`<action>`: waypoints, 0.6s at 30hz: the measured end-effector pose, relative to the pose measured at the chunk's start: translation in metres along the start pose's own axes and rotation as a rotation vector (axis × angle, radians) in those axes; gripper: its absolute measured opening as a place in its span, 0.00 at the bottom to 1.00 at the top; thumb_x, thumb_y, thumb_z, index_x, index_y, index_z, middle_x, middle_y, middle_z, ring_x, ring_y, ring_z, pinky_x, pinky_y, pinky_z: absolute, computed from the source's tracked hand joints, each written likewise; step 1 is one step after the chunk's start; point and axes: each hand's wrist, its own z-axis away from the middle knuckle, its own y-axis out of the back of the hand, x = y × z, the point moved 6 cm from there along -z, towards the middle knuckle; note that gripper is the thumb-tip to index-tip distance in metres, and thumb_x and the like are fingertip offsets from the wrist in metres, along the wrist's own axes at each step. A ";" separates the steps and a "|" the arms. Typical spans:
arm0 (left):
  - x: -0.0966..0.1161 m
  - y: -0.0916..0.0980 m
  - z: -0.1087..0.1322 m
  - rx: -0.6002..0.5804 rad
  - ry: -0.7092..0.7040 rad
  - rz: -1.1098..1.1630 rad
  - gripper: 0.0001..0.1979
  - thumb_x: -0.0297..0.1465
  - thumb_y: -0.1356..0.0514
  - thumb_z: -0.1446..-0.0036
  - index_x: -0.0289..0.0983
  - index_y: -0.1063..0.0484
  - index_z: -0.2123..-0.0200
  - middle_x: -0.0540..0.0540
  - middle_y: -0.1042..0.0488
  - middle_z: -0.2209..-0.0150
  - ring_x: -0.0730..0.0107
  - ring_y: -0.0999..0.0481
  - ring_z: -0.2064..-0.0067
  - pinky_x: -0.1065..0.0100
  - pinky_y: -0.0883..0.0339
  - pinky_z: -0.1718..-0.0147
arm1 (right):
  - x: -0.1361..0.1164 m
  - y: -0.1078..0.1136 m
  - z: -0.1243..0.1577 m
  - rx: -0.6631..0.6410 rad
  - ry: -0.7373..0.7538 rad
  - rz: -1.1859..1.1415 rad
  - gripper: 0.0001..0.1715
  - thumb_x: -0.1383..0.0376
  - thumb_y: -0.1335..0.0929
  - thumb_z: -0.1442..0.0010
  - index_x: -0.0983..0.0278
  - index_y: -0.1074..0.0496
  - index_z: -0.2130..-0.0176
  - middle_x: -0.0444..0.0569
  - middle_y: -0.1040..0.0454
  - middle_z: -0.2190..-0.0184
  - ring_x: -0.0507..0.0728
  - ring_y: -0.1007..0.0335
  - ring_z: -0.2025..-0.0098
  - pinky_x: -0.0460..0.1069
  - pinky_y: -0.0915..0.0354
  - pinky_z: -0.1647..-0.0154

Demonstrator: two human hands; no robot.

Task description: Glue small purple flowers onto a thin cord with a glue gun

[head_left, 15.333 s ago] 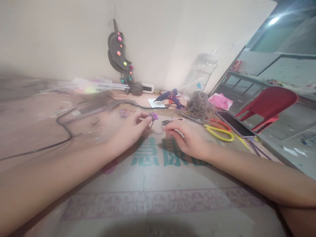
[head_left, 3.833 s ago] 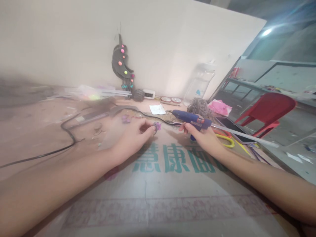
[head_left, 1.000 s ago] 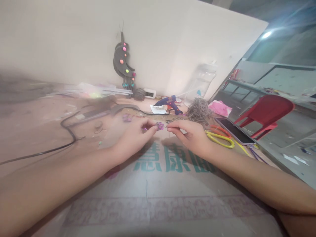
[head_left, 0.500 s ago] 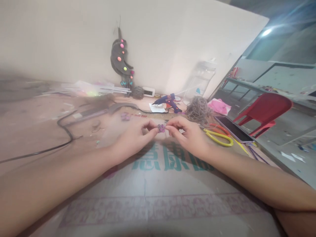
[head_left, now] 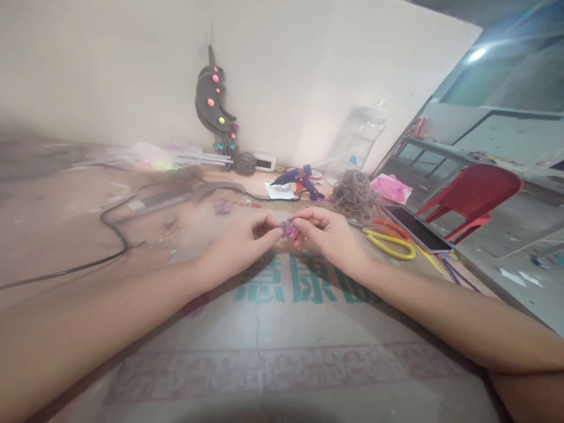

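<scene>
A small purple and grey piece (head_left: 288, 230) is held between both hands above the printed board. My left hand (head_left: 253, 238) pinches its left side between thumb and index finger. From the right, my right hand (head_left: 324, 233) grips the same piece with thumb and fingers, the lower fingers curled beneath it. The piece is too small to make out in detail. Another purple piece (head_left: 222, 206) lies on the work surface beyond my left hand.
Behind the hands lie a blue glue gun (head_left: 302, 180), a tangle of grey yarn (head_left: 352, 195) and a white timer (head_left: 265, 162). Yellow-handled scissors (head_left: 392, 245) and a phone (head_left: 416, 229) are at right. A black cable (head_left: 117, 235) curves at left.
My right hand's fingers have shifted: the thumb now lies over the purple piece and other fingers show below it. More of the piece's pink-purple part shows. My left hand has barely moved.
</scene>
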 end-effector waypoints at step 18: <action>0.003 0.000 0.000 -0.012 -0.020 0.079 0.12 0.38 0.43 0.35 0.36 0.24 0.60 0.48 0.23 0.64 0.67 0.27 0.63 0.67 0.36 0.63 | 0.008 -0.003 0.000 -0.043 -0.063 -0.025 0.10 0.60 0.27 0.43 0.64 0.25 0.68 0.43 0.21 0.75 0.50 0.25 0.75 0.47 0.26 0.70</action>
